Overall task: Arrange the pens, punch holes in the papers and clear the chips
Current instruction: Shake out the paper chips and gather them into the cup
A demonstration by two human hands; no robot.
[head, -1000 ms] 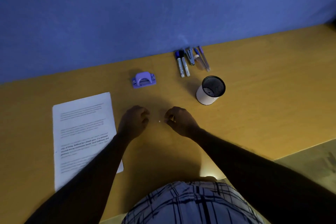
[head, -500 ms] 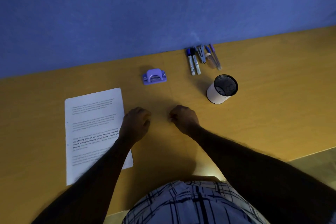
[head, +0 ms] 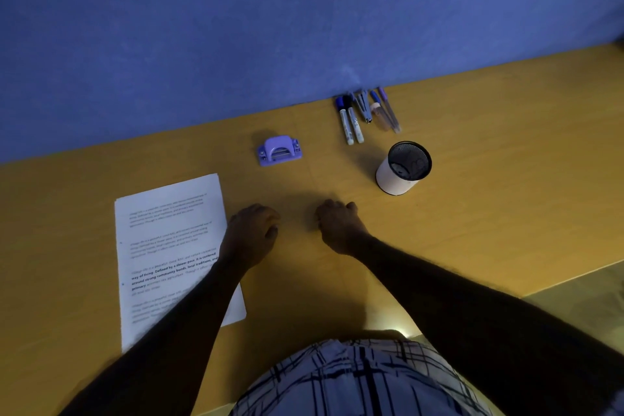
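Your left hand and right hand rest knuckles-up and apart near the middle of the desk, fingers curled under on both; whether either pinches anything cannot be told. The paper lies flat toward the left front, its right edge under your left wrist. The punch sits behind your hands, the pens lie at the back edge, the cup just before them

Pens in a row by the wall, purple punch nearby, printed papers flat at left
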